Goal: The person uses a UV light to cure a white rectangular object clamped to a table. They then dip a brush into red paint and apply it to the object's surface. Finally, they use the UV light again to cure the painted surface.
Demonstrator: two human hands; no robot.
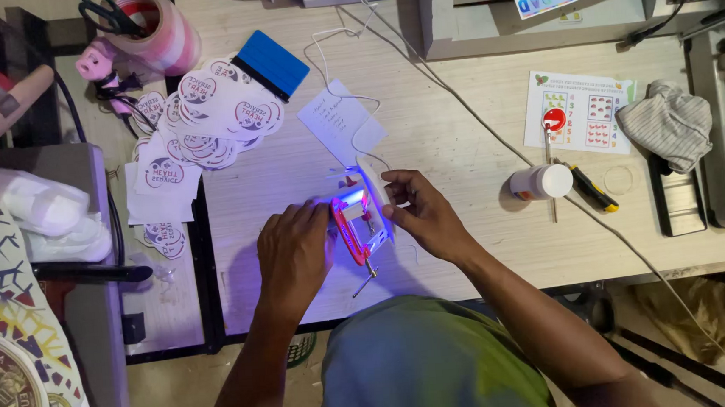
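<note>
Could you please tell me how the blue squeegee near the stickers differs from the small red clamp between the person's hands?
The blue squeegee lies untouched on the round stickers; the red clamp is held by the left hand and right hand. The squeegee is a flat solid slab; the clamp is an open frame with a metal screw. The clamp sits in violet light; the squeegee does not. Both rest on the wooden table.

left hand (295,252) steadies a red clamp (354,229) on the wooden table (460,137); right hand (418,212) holds a glowing white lamp (372,186) over it.
</note>
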